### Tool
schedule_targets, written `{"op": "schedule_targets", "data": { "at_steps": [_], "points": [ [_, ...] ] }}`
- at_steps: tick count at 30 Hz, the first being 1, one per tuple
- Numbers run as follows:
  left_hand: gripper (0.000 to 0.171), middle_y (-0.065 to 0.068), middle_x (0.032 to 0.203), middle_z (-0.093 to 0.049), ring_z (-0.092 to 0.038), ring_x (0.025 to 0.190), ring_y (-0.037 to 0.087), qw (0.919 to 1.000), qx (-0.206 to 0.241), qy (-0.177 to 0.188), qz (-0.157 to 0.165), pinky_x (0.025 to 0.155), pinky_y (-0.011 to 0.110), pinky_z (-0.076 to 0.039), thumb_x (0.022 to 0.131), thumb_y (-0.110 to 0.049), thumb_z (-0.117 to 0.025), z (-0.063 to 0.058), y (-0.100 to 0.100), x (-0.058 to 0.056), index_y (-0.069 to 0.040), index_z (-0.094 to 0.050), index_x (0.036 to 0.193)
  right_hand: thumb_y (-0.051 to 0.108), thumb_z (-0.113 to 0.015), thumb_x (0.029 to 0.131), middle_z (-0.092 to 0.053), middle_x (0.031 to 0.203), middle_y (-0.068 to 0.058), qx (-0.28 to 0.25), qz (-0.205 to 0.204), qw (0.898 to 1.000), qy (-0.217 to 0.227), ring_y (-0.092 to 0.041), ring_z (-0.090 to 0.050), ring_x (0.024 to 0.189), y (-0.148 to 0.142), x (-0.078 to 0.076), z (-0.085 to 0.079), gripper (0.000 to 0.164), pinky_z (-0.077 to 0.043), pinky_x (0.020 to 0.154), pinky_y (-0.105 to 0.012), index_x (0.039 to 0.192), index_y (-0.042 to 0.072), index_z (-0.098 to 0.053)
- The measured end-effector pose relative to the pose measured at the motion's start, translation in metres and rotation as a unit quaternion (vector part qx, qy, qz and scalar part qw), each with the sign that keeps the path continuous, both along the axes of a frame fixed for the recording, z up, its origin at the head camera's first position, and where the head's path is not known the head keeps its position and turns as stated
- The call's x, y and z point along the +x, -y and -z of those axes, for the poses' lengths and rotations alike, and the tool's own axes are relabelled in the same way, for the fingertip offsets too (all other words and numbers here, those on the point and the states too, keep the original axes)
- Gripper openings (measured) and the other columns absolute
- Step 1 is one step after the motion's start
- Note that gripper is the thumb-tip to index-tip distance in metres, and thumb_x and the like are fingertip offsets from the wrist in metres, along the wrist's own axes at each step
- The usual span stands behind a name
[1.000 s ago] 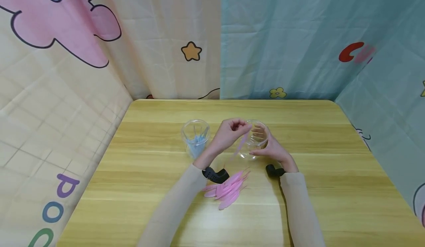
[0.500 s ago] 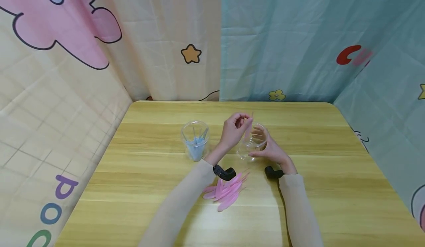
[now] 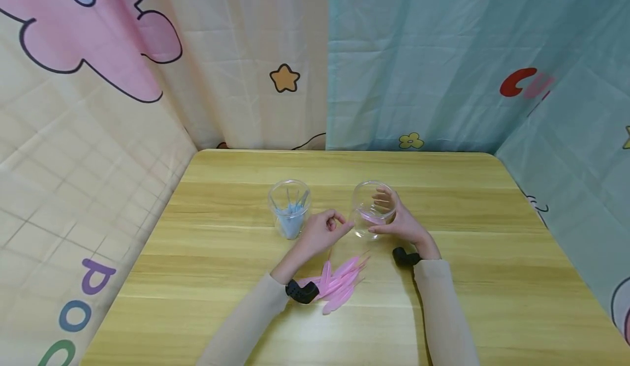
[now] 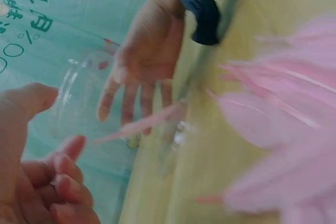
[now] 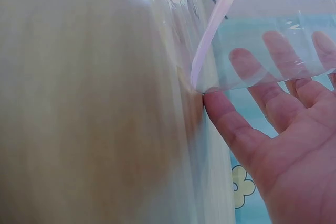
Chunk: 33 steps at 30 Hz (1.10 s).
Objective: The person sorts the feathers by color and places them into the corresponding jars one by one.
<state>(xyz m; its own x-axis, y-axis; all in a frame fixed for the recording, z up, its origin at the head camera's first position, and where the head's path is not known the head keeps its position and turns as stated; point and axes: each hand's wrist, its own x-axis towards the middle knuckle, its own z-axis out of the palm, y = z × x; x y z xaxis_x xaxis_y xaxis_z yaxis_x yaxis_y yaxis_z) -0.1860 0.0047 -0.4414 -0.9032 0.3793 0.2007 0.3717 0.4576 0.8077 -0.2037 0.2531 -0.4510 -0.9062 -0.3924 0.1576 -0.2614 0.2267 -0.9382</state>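
A clear plastic cup stands on the table right of centre, with one pink feather lying slanted inside it. My right hand holds this cup from its right side, thumb in front and fingers round the far wall. Just left of the cup is my left hand, holding nothing; its thumb and forefinger are apart in the left wrist view, the other fingers loosely bent. Several pink feathers lie in a loose pile below it, partly covered by the left wrist's black camera strap.
A second clear cup with blue feathers stands left of the left hand. The wooden table ends at a printed curtain behind, with curtains on both sides too.
My left hand has let go of a pink feather in the right-hand cup and moved back down and left. The right hand keeps its hold on the cup.
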Motion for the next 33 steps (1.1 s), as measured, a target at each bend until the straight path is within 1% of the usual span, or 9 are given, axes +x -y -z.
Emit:
{"op": "schedule_targets", "data": {
  "at_steps": [2,4,7,11,16,19,26,30,33],
  "points": [
    [0.035,-0.006,0.058,-0.047,-0.038,0.047,0.005,0.9983,-0.053,0.02,-0.009,0.044,0.022,-0.033,0.085,-0.049,-0.066,0.007,0.008,0.009,-0.013,-0.064,0.084,0.001,-0.081,0.072,-0.031,0.141,-0.029,0.006,0.002,1.0,0.0,-0.048,-0.029,0.129,0.0,0.001,-0.001,0.097,-0.025,0.099,-0.066,0.145,0.003,-0.017],
    [0.042,-0.006,0.059,-0.05,-0.041,0.047,0.007,0.9949,-0.092,0.038,-0.017,0.044,0.024,-0.036,0.082,-0.054,-0.067,0.011,0.015,0.017,-0.012,-0.064,0.081,0.002,-0.081,0.072,-0.031,0.141,-0.03,0.011,0.001,1.0,0.0,-0.048,-0.029,0.129,0.001,0.001,-0.002,0.096,-0.025,0.099,-0.066,0.144,0.002,-0.017],
    [0.048,-0.006,0.06,-0.054,-0.046,0.051,0.008,0.9879,-0.146,0.041,-0.033,0.048,0.025,-0.041,0.077,-0.06,-0.069,0.015,0.02,0.028,-0.012,-0.062,0.076,0.001,-0.081,0.073,-0.029,0.141,-0.032,0.011,0.001,1.0,0.0,-0.048,-0.029,0.13,0.001,0.001,-0.002,0.096,-0.026,0.099,-0.065,0.143,0.002,-0.017],
    [0.05,-0.008,0.057,-0.048,-0.044,0.052,0.008,0.9777,-0.202,0.003,-0.057,0.047,0.026,-0.039,0.07,-0.062,-0.073,0.02,0.022,0.037,-0.015,-0.055,0.063,0.001,-0.081,0.072,-0.029,0.141,-0.033,0.007,0.001,1.0,-0.002,-0.049,-0.029,0.129,0.0,0.001,-0.002,0.095,-0.026,0.098,-0.065,0.143,0.0,-0.017],
    [0.054,-0.01,0.052,-0.039,-0.037,0.048,0.007,0.9614,-0.26,-0.042,-0.079,0.042,0.026,-0.032,0.065,-0.062,-0.076,0.026,0.02,0.04,-0.02,-0.045,0.05,0.001,-0.082,0.071,-0.03,0.14,-0.031,0.004,0.005,1.0,-0.001,-0.049,-0.029,0.129,0.001,0.002,-0.003,0.096,-0.026,0.099,-0.065,0.143,0.002,-0.018],
    [0.05,-0.011,0.052,-0.041,-0.039,0.048,0.007,0.9569,-0.273,-0.049,-0.086,0.043,0.026,-0.033,0.065,-0.058,-0.078,0.028,0.018,0.041,-0.023,-0.048,0.048,0.0,-0.082,0.07,-0.03,0.141,-0.031,0.0,0.007,1.0,0.006,-0.048,-0.029,0.13,0.002,0.003,-0.004,0.096,-0.026,0.098,-0.065,0.144,0.005,-0.02],
    [0.033,-0.014,0.056,-0.05,-0.048,0.052,0.006,0.9595,-0.264,-0.05,-0.085,0.047,0.027,-0.036,0.068,-0.048,-0.081,0.029,0.015,0.043,-0.026,-0.061,0.052,0.0,-0.082,0.07,-0.03,0.141,-0.031,-0.001,0.006,1.0,0.001,-0.05,-0.029,0.129,0.002,0.003,-0.003,0.097,-0.026,0.098,-0.066,0.144,0.003,-0.019],
    [0.028,-0.014,0.06,-0.053,-0.049,0.054,0.006,0.9591,-0.267,-0.043,-0.085,0.048,0.026,-0.037,0.07,-0.045,-0.081,0.029,0.014,0.045,-0.026,-0.064,0.058,-0.001,-0.082,0.07,-0.03,0.14,-0.032,0.0,0.001,1.0,-0.005,-0.051,-0.028,0.129,0.002,0.003,-0.003,0.096,-0.026,0.097,-0.067,0.143,0.002,-0.018],
    [0.028,-0.014,0.06,-0.053,-0.048,0.055,0.006,0.9582,-0.272,-0.029,-0.084,0.048,0.027,-0.038,0.072,-0.044,-0.08,0.028,0.013,0.046,-0.026,-0.064,0.059,0.0,-0.082,0.071,-0.031,0.141,-0.03,0.0,0.003,1.0,-0.002,-0.05,-0.029,0.129,0.001,0.002,0.001,0.096,-0.027,0.098,-0.066,0.144,0.005,-0.019]
  ]
}}
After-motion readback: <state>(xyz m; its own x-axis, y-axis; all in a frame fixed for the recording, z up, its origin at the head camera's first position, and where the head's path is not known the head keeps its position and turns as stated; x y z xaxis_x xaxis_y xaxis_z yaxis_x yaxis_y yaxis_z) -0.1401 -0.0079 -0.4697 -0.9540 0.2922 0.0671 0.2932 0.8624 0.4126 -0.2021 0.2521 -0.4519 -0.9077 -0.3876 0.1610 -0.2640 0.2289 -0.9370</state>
